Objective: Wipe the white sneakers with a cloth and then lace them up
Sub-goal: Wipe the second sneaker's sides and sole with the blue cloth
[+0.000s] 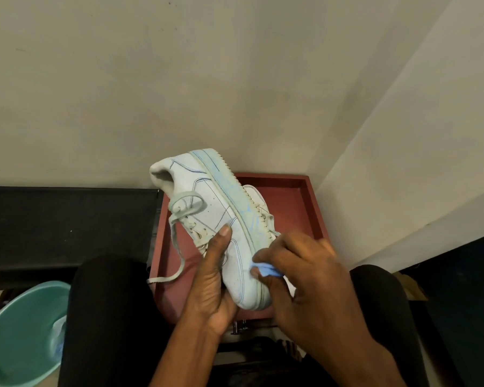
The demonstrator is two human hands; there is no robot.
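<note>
Red tray [305, 185] below sneaker [215, 202] in firm left grip [210, 277], blue cloth [266, 270] tight in right grip [305, 275], basin [17, 325] aside

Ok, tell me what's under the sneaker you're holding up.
Under the held sneaker sits a red tray, with a second white sneaker lying in it, only partly showing past the sole. The tray floor directly beneath and most of that second sneaker are covered.

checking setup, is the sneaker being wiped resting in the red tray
No, the left hand holds the sneaker above the red tray; the right hand pinches the cloth.
</note>
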